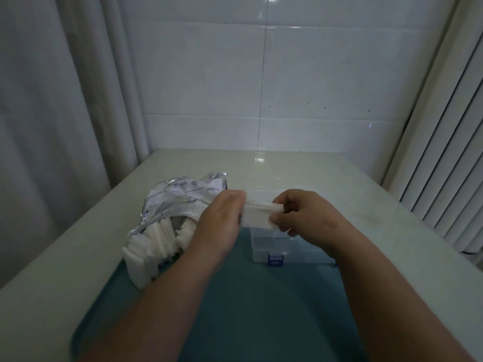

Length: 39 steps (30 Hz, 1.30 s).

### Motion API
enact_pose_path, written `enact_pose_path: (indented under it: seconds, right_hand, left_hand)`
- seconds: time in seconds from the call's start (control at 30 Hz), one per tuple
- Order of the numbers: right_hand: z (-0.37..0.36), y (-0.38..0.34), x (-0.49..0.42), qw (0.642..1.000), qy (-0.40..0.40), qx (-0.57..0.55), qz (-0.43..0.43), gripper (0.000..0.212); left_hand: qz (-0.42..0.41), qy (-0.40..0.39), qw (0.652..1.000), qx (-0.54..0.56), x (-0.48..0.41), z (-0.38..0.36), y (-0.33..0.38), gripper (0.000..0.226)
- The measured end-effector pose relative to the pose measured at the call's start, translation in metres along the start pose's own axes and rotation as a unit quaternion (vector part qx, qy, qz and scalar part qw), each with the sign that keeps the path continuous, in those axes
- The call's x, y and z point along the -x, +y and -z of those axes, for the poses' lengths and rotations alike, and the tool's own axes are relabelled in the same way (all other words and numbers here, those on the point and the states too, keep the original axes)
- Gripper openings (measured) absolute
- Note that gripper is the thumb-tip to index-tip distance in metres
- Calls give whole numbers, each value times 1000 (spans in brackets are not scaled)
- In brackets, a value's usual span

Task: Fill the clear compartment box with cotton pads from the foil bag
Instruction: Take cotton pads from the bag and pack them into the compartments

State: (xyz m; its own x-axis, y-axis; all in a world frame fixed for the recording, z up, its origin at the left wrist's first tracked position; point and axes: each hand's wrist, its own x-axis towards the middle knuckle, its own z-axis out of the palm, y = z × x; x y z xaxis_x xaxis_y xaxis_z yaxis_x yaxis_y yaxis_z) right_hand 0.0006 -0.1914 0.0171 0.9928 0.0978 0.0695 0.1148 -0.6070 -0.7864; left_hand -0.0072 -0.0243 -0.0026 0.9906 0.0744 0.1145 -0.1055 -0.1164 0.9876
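Observation:
A small stack of white cotton pads (258, 214) is held between both hands above the clear compartment box (287, 248). My left hand (222, 218) grips its left end and my right hand (300, 212) pinches its right end. The box lies on a teal mat, has a blue latch (275, 258) at its front, and is partly hidden behind my hands. To the left lies the crumpled silver foil bag (180, 199), torn open, with several white cotton pads (151, 246) spilling out of its near end.
Everything rests on a pale countertop (313, 168) with a teal mat (248, 309) at the near edge. A tiled wall stands behind, a curtain hangs at the left, and white slatted panels (444, 152) rise at the right.

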Motion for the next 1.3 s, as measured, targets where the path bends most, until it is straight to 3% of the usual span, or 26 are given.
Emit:
enact_pose_path:
  seconds: [0.3,0.47,0.8,0.9,1.0,1.3]
  right_hand:
    - [-4,-4,1,1000,-20,5,6,28]
    - [-5,-4,0,998,-26,50,9,12]
    - [-8,-3,1,997,-39,63,6,19]
    - [-9,-2,2,994,-72,81,-14,20]
    - [-11,-1,2,987,-100,117,-43,21]
    - [-19,-5,4,989,-122,53,-65,24]
  left_hand:
    - [-33,49,993,-101,-11,-25,-5,24]
    - [1,97,992,-79,-16,-34,-5,17]
    - [4,136,990,-24,-9,-37,-13,27]
    - [6,125,992,-23,-9,-37,-12,17]
    - [6,96,995,-39,-10,-37,-13,22]
    - [-15,99,989,-104,-3,-34,-14,28]
